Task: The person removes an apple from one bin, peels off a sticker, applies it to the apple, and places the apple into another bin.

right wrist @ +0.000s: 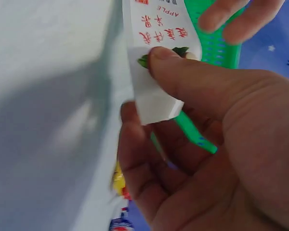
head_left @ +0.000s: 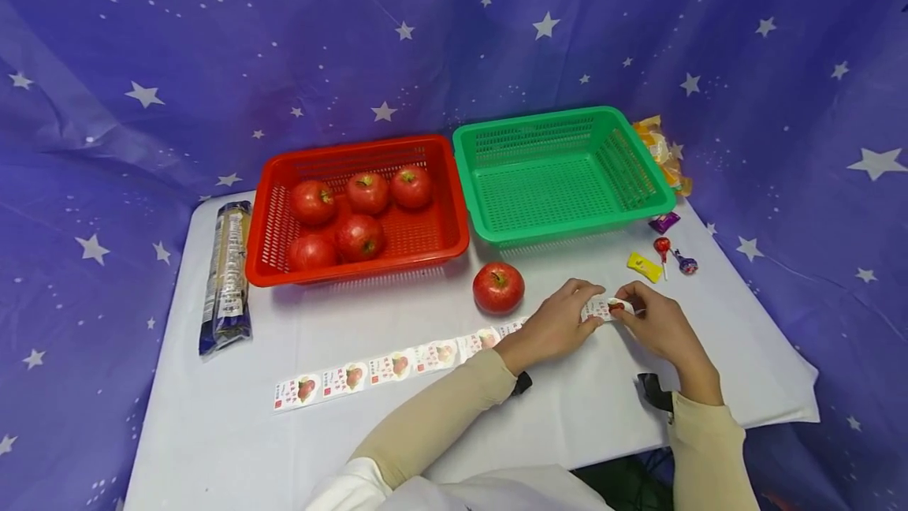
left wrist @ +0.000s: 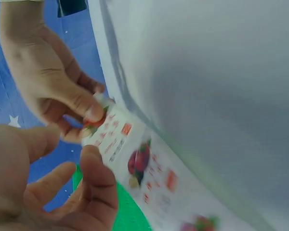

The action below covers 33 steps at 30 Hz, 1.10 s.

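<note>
A long white strip of apple stickers [head_left: 434, 356] runs across the table and passes beneath my left hand [head_left: 555, 326]. With thumb and fingers, my right hand [head_left: 661, 328] pinches the strip's right end, raised off the cloth. In the right wrist view, the thumb [right wrist: 176, 70] presses on the printed face of the end sticker. My left hand [left wrist: 62, 185] hovers beside the strip in the left wrist view, its fingers loosely bent and thumb apart, pinching nothing. One red apple [head_left: 499, 288] sits behind my left hand.
Several apples [head_left: 360, 237] lie in a red basket [head_left: 355, 268] at the back left. Beside it stands an empty green basket [head_left: 560, 229]. Small candies [head_left: 644, 266] lie at the right, near an orange bag [head_left: 660, 150]. A long plastic-wrapped pack [head_left: 228, 278] lies far left.
</note>
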Available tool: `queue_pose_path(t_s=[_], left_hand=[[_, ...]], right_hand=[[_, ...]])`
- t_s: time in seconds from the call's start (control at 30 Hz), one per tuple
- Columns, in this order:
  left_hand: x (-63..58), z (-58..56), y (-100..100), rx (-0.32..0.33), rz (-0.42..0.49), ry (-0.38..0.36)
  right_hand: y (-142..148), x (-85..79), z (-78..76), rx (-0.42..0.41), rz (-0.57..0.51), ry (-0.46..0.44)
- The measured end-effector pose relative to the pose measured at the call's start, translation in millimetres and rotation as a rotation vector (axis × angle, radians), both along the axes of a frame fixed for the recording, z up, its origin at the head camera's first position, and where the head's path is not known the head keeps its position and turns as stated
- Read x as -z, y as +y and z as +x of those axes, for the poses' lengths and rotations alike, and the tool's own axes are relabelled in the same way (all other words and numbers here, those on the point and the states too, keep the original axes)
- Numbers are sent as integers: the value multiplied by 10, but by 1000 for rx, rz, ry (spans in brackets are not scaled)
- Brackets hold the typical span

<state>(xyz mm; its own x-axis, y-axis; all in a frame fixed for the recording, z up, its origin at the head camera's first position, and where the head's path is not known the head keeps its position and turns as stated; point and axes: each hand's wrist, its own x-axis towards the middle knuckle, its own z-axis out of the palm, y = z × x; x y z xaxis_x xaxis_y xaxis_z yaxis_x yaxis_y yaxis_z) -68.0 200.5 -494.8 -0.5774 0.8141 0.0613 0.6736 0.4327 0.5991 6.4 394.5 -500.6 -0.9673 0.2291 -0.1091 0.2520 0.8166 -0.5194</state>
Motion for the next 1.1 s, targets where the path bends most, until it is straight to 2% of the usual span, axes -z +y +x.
queue_pose_path(t_s=[0.17,0.33,0.5,0.63,0.87,1.1], left_hand=[[-83,-31,79,-35,25,-8],[-129,-71,115,-97,110,-64],[-162,-81,134,-150,196,-70],[-178,-74,140,-149,236,-65],[-199,-60,140,-121,273,-63],[-220,-45,140,-115,269,-84]], right_hand=[[-110,-133,26,1,27,170],[-209,-246,54,17,10,308],[-284,-322,93,69,19,549],[-332,-364,109,81,54,703],[-375,-397,106,89,122,762],[-382,-414,113,96,162,755]])
